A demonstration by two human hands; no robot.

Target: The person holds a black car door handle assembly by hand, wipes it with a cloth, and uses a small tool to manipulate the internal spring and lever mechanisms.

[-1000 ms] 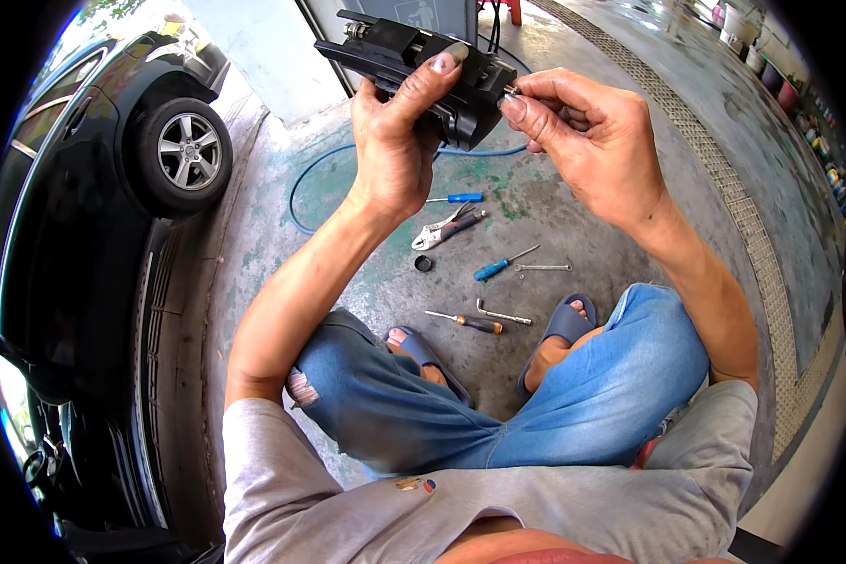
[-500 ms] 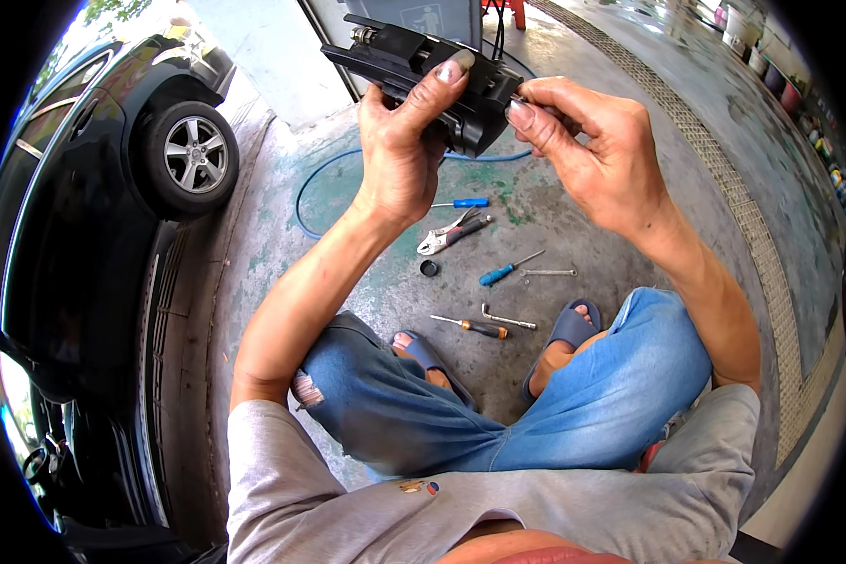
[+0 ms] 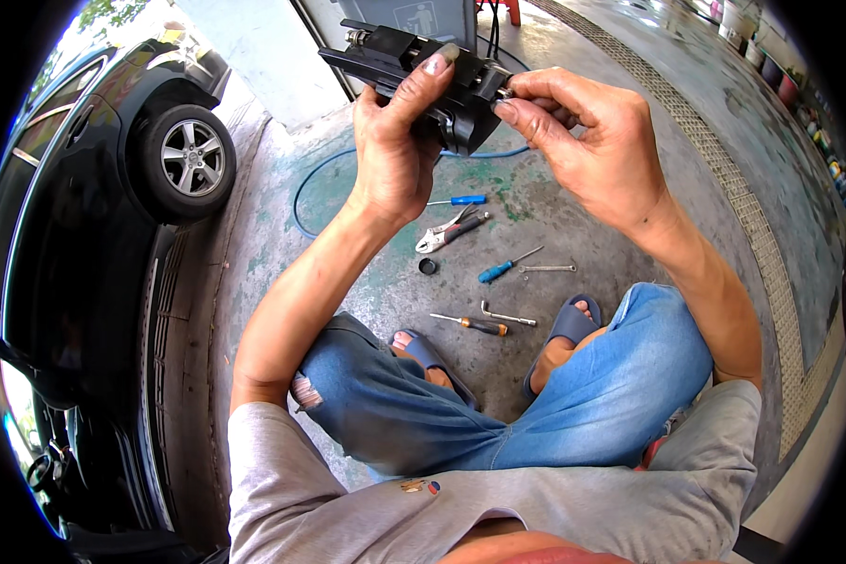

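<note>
My left hand (image 3: 397, 150) grips a black plastic car part (image 3: 461, 99) from the left, thumb over its top. This part has a long flat bar and a metal spring-like piece at its left end. At the part's right end, my right hand (image 3: 587, 136) pinches a small metal piece (image 3: 505, 93), mostly hidden by thumb and forefinger. Both hands are raised well above the floor, in front of my bent knees. Whether the small piece is attached to the black part, I cannot tell.
On the concrete lie locking pliers (image 3: 451, 231), a blue screwdriver (image 3: 498, 271), another blue-handled tool (image 3: 468, 200), a wrench (image 3: 548, 269), an orange-black screwdriver (image 3: 470, 324), an angled socket wrench (image 3: 508, 316) and a black cap (image 3: 428, 267). A blue hose (image 3: 298, 202) curves behind. A black car (image 3: 75, 216) stands left.
Both hands and the black part have shifted slightly left. The right fingers stay at the part's right end, with the small metal piece now showing between them.
</note>
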